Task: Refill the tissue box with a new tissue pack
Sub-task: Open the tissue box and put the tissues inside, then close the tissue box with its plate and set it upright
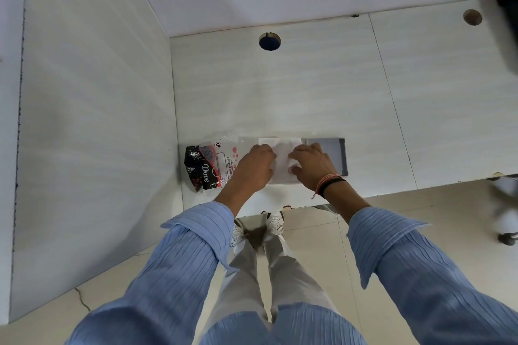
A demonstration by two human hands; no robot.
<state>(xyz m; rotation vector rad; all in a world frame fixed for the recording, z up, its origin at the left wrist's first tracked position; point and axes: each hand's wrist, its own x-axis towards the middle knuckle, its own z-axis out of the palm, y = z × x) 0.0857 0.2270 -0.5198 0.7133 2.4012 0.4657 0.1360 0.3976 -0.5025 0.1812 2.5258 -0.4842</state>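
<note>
Under both hands' spread fingers, left hand (253, 165) and right hand (311, 166), the tissue stack (281, 159) is pressed flat, likely squaring it; Dove wrapper (206, 166) lies beyond the left fingers.

Soft, even, cool light filled the scene, bright without harsh glare. The pale grey laminate desk top (322, 92) showed only faint shadows near the hands. The white stack of tissues (281, 159) was nearly overexposed, its edges washed out. Wide-angle distortion bent the desk's lines, and a dark object at the upper right edge (508, 33) was smeared by blur.
</note>
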